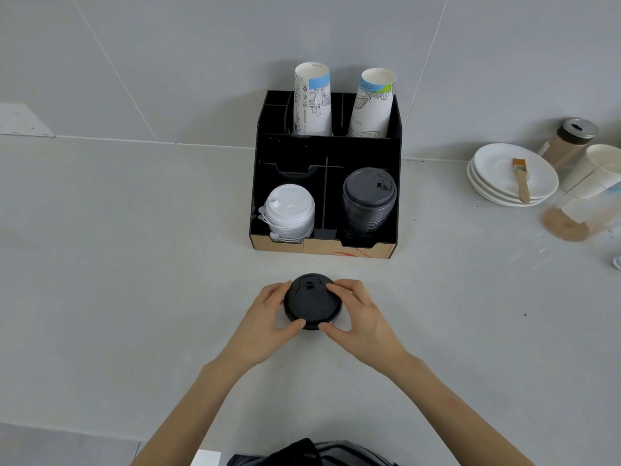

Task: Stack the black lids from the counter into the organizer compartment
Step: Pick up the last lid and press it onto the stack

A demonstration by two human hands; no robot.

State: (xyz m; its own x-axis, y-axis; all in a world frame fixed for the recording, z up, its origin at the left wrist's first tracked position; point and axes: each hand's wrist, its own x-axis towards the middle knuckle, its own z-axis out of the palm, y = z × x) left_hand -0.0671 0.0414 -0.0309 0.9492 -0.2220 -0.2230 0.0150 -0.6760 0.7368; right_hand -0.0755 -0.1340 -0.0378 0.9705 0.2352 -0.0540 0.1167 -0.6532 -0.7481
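While both hands close around it from either side, a black lid [312,302] sits low over the pale grey bench [134,264], just in front of the organizer [322,149]. The left hand [265,317] and right hand [361,314] each pinch its rim between thumb and fingertips. It is round and matte, with a raised dome, a sip flap near its far edge and a slightly wider brim; whether one lid or several nest there cannot be told. Behind it, the organizer's front right compartment holds a tall ribbed stack of black lids [369,203]; the front left holds white lids [290,213].
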